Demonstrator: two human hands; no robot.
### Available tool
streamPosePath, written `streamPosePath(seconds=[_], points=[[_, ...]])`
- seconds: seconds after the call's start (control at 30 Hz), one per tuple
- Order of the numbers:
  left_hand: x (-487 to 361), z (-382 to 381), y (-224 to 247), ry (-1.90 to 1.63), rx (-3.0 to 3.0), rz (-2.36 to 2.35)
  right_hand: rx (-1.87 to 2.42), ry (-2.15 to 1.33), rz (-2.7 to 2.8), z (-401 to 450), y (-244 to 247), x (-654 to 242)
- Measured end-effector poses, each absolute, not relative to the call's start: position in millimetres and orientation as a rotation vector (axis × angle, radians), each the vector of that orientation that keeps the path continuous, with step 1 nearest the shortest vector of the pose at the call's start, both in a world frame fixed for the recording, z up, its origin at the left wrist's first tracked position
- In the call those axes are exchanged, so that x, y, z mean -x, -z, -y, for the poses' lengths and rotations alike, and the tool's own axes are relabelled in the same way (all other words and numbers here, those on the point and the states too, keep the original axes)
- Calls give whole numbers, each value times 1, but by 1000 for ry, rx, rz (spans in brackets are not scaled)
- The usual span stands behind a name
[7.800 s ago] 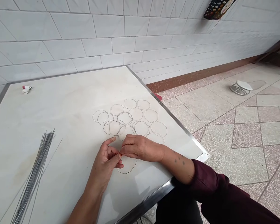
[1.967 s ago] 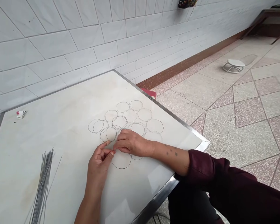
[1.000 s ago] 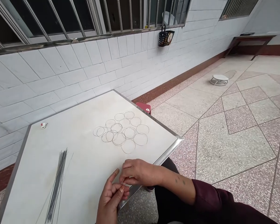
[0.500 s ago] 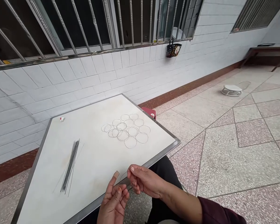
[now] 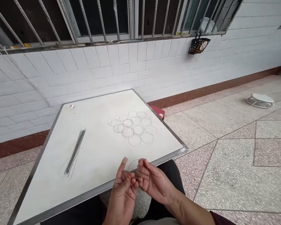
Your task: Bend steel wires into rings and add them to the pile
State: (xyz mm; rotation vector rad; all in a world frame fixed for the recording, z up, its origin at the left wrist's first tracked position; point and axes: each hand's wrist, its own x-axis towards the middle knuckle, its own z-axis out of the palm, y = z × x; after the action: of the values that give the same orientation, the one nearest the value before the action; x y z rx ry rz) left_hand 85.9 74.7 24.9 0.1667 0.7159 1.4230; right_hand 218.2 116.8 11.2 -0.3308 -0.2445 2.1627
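Note:
A thin wire ring is held between my two hands at the table's near edge. My left hand pinches it between thumb and fingers, its index finger raised with a tan wrap on the tip. Close beside it, my right hand is closed on the ring's other side, thumb against the fingers. Fingers hide much of the ring. Beyond the hands, several thin wire rings lie overlapping on the white table. To the left is a bundle of straight dark wires, a few lying slightly apart.
A small white-and-red object sits near the table's far left corner. The tiled wall runs behind the table, below barred windows with a black basket hanging. A red stool shows past the right edge; a low white seat stands farther off.
The view has turned left, so the table and wall appear shifted right. My hands have drawn closer together, still holding the wire ring.

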Motion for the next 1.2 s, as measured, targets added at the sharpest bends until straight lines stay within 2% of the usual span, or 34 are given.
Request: streamPosePath(seconds=[0.4,0.93,1.2], points=[[-82,-70,-23,-1420,-230,-795,444,-2087,389,-110,-18,-228],[-36,-45,-17,-1560,-140,-855,471,-2126,575,-91,-13,-179],[-22,-47,-19,-1613,2,-735,427,-2061,625,-87,-4,-158]])
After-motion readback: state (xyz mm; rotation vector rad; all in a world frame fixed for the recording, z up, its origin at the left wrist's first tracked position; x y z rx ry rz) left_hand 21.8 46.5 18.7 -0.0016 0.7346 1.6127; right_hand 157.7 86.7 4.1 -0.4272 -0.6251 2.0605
